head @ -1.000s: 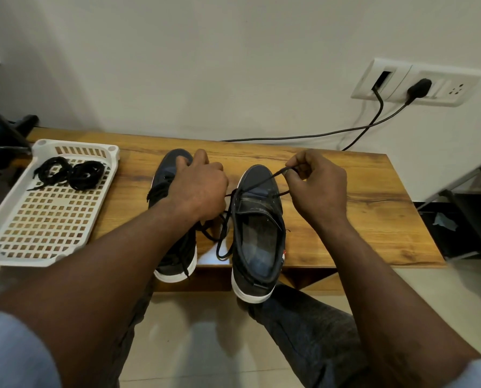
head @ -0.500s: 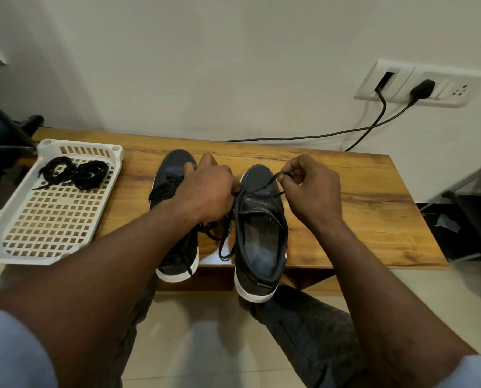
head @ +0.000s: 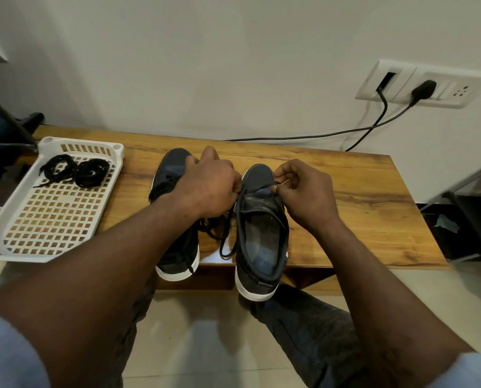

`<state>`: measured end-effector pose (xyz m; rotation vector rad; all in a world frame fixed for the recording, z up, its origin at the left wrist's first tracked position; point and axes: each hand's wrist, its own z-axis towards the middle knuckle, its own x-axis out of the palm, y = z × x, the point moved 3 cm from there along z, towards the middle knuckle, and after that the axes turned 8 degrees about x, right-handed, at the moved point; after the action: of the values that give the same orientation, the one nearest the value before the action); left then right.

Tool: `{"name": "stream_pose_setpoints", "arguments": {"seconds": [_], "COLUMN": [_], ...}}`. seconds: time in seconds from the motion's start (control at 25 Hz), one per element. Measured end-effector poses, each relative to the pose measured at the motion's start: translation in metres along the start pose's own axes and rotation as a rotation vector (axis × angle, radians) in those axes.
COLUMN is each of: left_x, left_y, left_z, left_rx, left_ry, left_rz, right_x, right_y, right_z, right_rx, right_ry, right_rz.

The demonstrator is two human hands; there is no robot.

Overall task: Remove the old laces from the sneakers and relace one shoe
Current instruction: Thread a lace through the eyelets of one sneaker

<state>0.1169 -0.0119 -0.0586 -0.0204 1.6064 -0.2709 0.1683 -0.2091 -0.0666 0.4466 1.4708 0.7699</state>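
**Visitor:** Wooden bench (head: 359, 197) against a pale wall: is that where the sneakers are sitting?

**Guide:** Yes. Both are resting mid-frame, heels overhanging the near edge. The laced sneaker (head: 175, 169) is left of centre and the open sneaker (head: 261, 242) is right of centre. A white tray (head: 24, 256) at the left of the frame is holding two coiled laces (head: 74, 170).

**Visitor:** What are the hands doing?

**Guide:** They are working close together over the open sneaker's toe end. The right hand (head: 306, 191) is pinching the black lace (head: 228, 225) between thumb and forefinger at the lowest eyelets. The left hand (head: 208, 186) is curling on the same lace at the shoe's left side, its fingertips partly hidden. A slack loop is hanging beside the shoe.

**Visitor:** Which step is this?

**Guide:** Judging by the bare upper eyelets, the old lace is probably coming out of its last holes, though an early relacing pass cannot be excluded. The next move is calling for a steady pull through the remaining eyelets, with the shoe held down.

**Visitor:** Any lettering?

**Guide:** None is reading clearly. A small red tag on the open sneaker's side is too small to decipher.
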Motion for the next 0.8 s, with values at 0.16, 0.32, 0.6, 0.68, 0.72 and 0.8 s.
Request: {"name": "stream_pose_setpoints", "arguments": {"seconds": [0.16,0.32,0.6,0.68,0.72,0.8], "left_x": [0.008,0.011,0.010,0.013,0.013,0.011], "left_y": [0.000,0.011,0.007,0.006,0.006,0.010], "left_z": [-0.001,-0.004,0.002,0.002,0.003,0.004], "left_rx": [-0.051,-0.147,-0.060,-0.066,-0.078,-0.103], "left_ry": [0.082,0.285,0.068,0.082,0.093,0.149], "left_rz": [0.180,0.262,-0.042,-0.021,-0.009,0.027], "right_x": [0.002,-0.005,-0.009,-0.001,0.004,0.008], "right_y": [-0.001,-0.006,-0.004,-0.002,-0.001,-0.002], "right_z": [-0.001,-0.001,0.000,-0.004,-0.005,-0.004], "right_rx": [0.024,0.063,0.116,0.109,0.101,0.088], "right_ry": [-0.012,-0.043,0.053,0.176,0.224,0.253], "right_rz": [-0.053,-0.068,-0.045,-0.057,-0.095,-0.201]}}
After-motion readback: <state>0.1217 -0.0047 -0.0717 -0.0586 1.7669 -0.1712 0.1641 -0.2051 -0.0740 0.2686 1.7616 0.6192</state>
